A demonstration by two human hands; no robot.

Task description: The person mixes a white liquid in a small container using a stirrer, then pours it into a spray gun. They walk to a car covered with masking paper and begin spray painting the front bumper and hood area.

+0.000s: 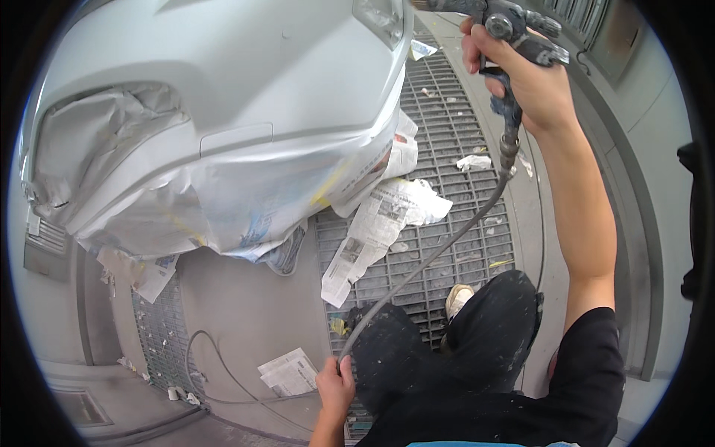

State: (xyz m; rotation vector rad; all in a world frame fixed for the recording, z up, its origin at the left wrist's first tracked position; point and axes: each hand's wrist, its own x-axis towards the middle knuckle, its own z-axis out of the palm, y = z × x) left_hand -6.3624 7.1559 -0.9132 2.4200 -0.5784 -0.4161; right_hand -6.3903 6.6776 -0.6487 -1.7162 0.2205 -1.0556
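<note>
My right hand [538, 86], raised at the upper right, is closed round the handle of a dark spray gun [514, 30]. A grey air hose [439, 249] hangs from the coupling under the handle and curves down across my legs. Low in the view, my left hand [336, 384] grips that hose. At the upper left is a pale, freshly coated-looking car bumper [246, 67], its lower edge masked with paper and film [246, 197]. The gun is to the right of the bumper, apart from it; its nozzle end is cut off by the picture's top edge.
A metal floor grating [454, 141] runs beside the car, with torn newspaper [376, 223] and scraps on it. More hose loops [223, 357] lie on the grey floor near a newspaper piece [289, 372]. A wall [640, 127] stands close on my right.
</note>
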